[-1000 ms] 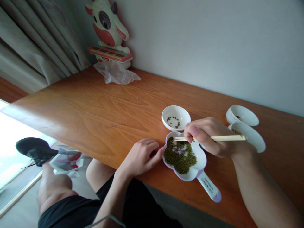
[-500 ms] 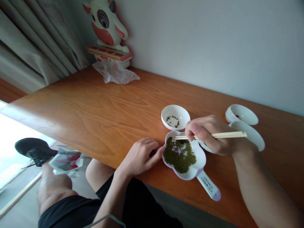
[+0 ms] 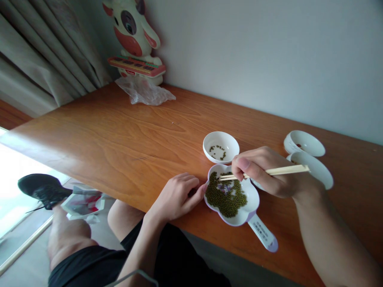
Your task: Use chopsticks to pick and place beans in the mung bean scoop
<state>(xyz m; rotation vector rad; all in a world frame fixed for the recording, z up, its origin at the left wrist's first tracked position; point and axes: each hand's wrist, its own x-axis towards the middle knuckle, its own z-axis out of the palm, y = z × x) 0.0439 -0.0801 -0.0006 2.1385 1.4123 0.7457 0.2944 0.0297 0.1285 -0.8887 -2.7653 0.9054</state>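
A white flower-shaped dish (image 3: 253, 195) with a purple rim and a handle sits near the table's front edge. Small round mung beans (image 3: 229, 205) cover much of its bottom. My right hand (image 3: 263, 171) is closed around a pair of wooden chopsticks (image 3: 287, 170), whose tips reach down among the beans at the dish's far left. Resting on the table, my left hand (image 3: 179, 195) has its fingers loosely bent, apart from the thumb, which touches the dish's left rim. Just behind the dish stands a white bowl (image 3: 229, 149) holding a few beans.
Two more white bowls, one farther back (image 3: 311, 143) and one nearer (image 3: 321, 173), stand at the right; my right hand partly hides another white dish (image 3: 259, 185). A cow-shaped toy keyboard (image 3: 136, 65) and a clear plastic bag (image 3: 149, 93) are at the back left.
The chopstick tips have shifted slightly toward me within the dish and sit a little farther apart. My left hand has stayed at the rim.
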